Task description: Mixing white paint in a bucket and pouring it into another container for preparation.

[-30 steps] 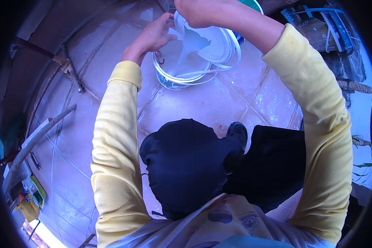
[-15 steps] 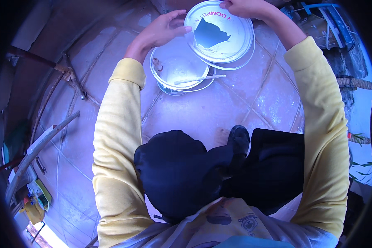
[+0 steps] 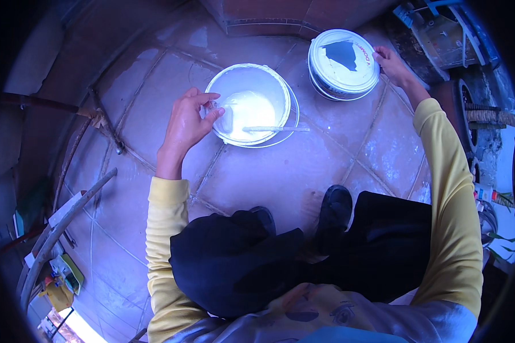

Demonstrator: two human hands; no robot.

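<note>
An open white bucket with pale liquid stands on the tiled floor, a white-coated stick lying across its front right. My left hand is at the bucket's left rim, thumb and forefinger curved apart; whatever lies just behind the fingers is unclear. At the back right stands a second bucket with a white lid on top, marked by a dark ragged patch. My right hand grips that lid's right edge.
Long poles and branches lie along the left, near small coloured items. A raised tiled step runs behind the buckets. At the right are a blue-framed metal object and wrapped stems. My shoes are below.
The lid has gone from tilted above the open bucket to lying level at the back right. My left hand has left it and moved down-left; my right hand has moved right with the lid.
</note>
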